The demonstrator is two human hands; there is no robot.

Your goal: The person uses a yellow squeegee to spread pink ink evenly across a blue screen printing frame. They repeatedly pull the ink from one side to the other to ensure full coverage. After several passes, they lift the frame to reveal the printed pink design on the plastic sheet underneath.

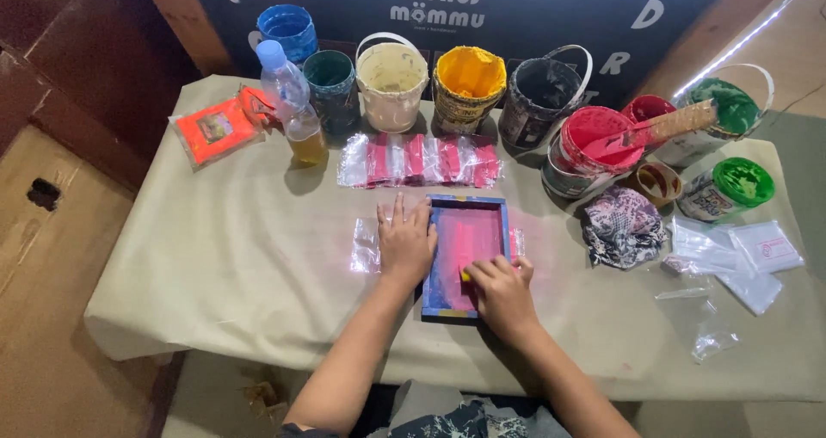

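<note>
A: Start at nine o'clock and sweep across. What is on the table?

B: At about ten o'clock, one orange packet in clear wrap, then one plastic bottle with a little amber liquid in the bottom. Behind it, toward eleven, one blue bucket and one teal bucket.

A: And at twelve?

B: One cream bucket with a white handle, one yellow bucket, and in front of them one row of clear bags with pink prints; I cannot count the bags surely.

A: The hands?

B: Both at the centre. The left hand lies flat, fingers spread, pressing the left edge of one blue-framed printing screen, which lies flat on a clear bag and is stained pink. The right hand is closed around a small yellow-tipped squeegee on the mesh, near the frame's six o'clock end.

A: Past it?

B: At one o'clock, one dark bucket; then one red paint tub with a stick lying across it. At two o'clock, one green bucket and one green-lidded jar. At three o'clock, one patterned rag and a loose pile of clear bags.
</note>
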